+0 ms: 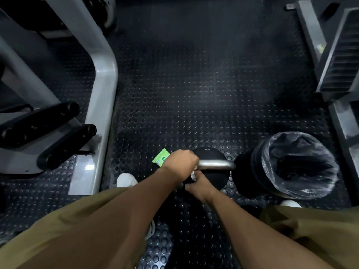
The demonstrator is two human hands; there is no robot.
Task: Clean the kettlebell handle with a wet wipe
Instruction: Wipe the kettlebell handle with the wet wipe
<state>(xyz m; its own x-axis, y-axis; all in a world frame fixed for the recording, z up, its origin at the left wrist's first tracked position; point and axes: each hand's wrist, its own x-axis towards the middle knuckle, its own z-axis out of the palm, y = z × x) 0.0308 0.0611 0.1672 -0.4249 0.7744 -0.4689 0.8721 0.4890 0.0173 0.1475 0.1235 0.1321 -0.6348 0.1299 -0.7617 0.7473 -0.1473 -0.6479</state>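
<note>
Left hand (180, 162) is clamped over the left end of the kettlebell handle (215, 165), fingers curled round the steel to steady it. Right hand (197, 186) sits just below, pinching a crumpled white wet wipe (193, 174). The wipe is right at the near left corner of the handle, touching or all but touching; the blur won't let me say which.

So the wipe is out and in play, and by my read the cleaning is under way at that left end. The long bare stretch of handle to the right shines, but I cannot tell whether it has been wiped. I'd count it as work left, along with the part under the left hand.

The kettlebell (211, 154) stands on the studded rubber floor (174, 94), the green wipe packet (160, 159) just beside it on the left, a lined bin (297, 164) close on the right — handy for the used wipe.
</note>
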